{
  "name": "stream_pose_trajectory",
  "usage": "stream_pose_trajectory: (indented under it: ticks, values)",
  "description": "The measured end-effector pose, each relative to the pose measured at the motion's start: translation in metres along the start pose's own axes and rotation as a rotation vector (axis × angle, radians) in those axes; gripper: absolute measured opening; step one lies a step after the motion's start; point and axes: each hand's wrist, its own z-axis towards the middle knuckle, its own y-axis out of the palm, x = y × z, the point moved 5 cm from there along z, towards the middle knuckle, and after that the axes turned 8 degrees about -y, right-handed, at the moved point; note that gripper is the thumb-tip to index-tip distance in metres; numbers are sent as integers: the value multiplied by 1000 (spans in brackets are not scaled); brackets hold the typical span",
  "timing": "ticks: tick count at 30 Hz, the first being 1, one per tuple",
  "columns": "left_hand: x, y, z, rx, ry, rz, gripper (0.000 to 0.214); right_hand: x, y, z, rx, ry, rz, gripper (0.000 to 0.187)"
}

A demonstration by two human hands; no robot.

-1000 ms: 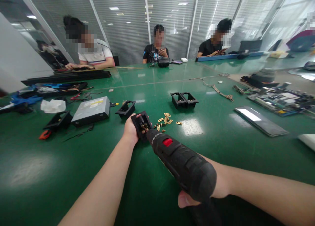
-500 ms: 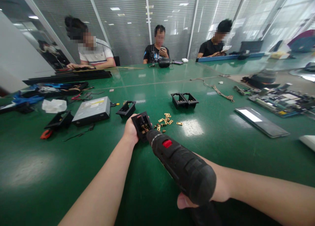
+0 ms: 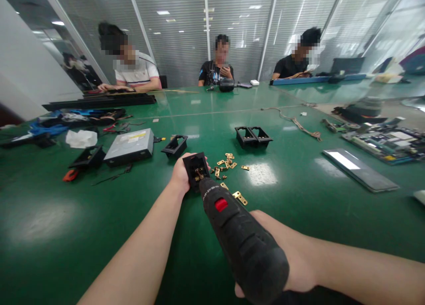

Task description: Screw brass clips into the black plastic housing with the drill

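Observation:
My left hand [image 3: 181, 174] is closed around a small black plastic housing [image 3: 196, 168] with brass contacts inside, holding it tilted on the green table [image 3: 99, 234]. My right hand [image 3: 282, 252] grips a black electric screwdriver [image 3: 239, 238] with a red switch. Its tip points into the housing. Several loose brass contact pieces [image 3: 229, 161] lie just right of the housing, and two more brass pieces [image 3: 239, 197] lie beside the screwdriver.
More black housings [image 3: 253, 136] [image 3: 175, 144] and a grey optical drive [image 3: 130, 145] lie ahead. Circuit boards [image 3: 381, 139] and a flat panel [image 3: 360, 170] sit at right, cables and tools at left [image 3: 79, 119]. Three people sit across the table.
The view has shifted slightly. The screwdriver has swung more upright toward the housing, and two brass pieces beside its barrel have come into view.

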Motion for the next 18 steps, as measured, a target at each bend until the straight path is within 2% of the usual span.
stream_pose_trajectory:
  ticks: [7,15,18]
  values:
    - [0,0,0,2,0,-8,31,2,0,1,-7,-5,74,28]
    - [1,-1,1,-10,34,48,28,7,-2,-1,-31,-24,28,27]
    - [1,-1,2,-16,44,56,27,8,-6,-2,-14,-68,-58,25]
